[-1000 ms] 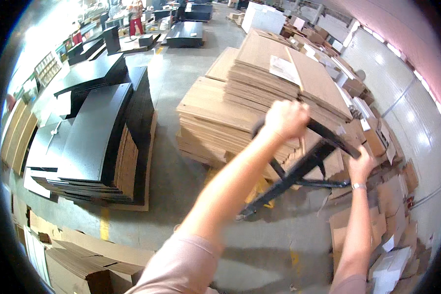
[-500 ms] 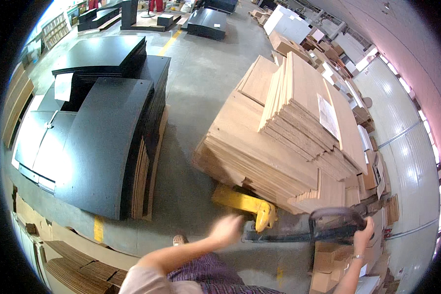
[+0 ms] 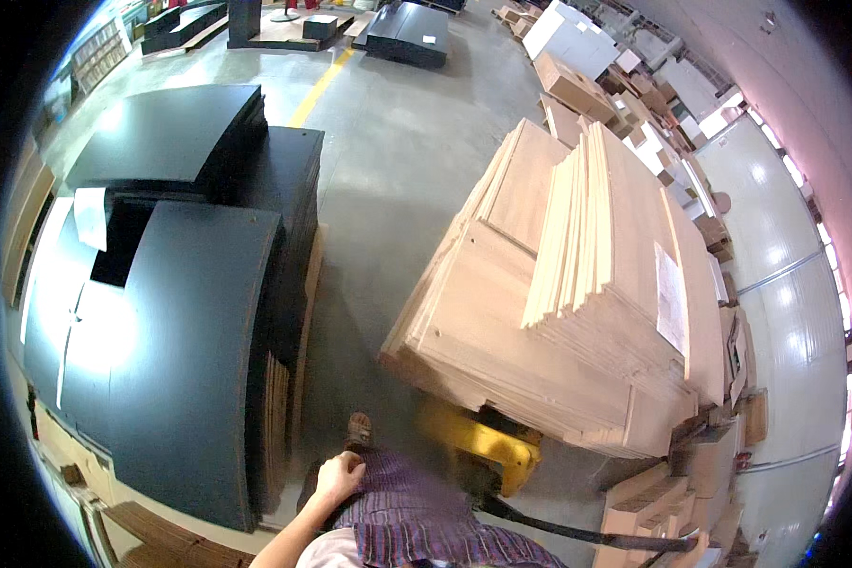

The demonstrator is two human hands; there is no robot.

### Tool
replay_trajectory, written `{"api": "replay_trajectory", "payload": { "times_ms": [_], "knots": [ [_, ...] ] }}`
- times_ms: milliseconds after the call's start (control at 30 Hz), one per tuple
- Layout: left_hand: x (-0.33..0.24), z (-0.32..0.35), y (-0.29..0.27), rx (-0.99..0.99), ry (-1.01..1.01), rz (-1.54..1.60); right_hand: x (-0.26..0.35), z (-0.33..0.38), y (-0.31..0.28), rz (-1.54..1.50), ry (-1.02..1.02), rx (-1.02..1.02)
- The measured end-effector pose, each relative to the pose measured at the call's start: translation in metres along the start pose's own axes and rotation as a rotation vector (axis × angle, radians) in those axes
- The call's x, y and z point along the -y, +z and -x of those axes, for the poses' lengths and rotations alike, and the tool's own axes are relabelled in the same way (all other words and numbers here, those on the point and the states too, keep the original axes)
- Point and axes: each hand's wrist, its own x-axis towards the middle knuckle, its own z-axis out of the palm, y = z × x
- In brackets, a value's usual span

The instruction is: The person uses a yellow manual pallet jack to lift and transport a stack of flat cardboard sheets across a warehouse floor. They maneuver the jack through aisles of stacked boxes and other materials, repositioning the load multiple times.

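Observation:
My right hand (image 3: pixel 699 546), low at the right and only partly in view, is closed round the end of the black pallet jack handle (image 3: pixel 592 536). That handle runs left to the yellow body of the pallet jack (image 3: pixel 502 452), which sits against the near end of a load of light wood-coloured panels (image 3: pixel 502 312). The panels are piled in uneven stacks, with a white paper sheet (image 3: pixel 670 298) on one side. My left hand (image 3: pixel 340 475) hangs in front of my striped purple clothing, fingers curled in a loose fist with nothing seen in it.
A large stack of black panels (image 3: pixel 185 331) stands on the left, with a grey floor aisle (image 3: pixel 360 256) between the two loads. Cardboard boxes (image 3: pixel 639 511) line the right side by a pale wall. Flattened cardboard (image 3: pixel 161 540) lies at lower left; more black panels (image 3: pixel 407 33) lie far ahead.
My left hand has swung back left to my body. The handle has dropped lower with my right hand. The view has shifted, and both panel loads look nearer; a foot has stepped forward.

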Motion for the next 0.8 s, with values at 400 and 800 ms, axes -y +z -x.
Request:
{"api": "replay_trajectory", "payload": {
  "times_ms": [400, 800],
  "knots": [
    [-0.079, -0.142, -0.197, -0.229, 0.296, -0.206, 0.259, 0.005, 0.083, -0.593, 0.710, 0.397],
    [-0.049, -0.215, -0.271, -0.280, 0.287, -0.239, 0.515, 0.003, 0.437, 0.471, -0.061, 1.771]
  ]
}}
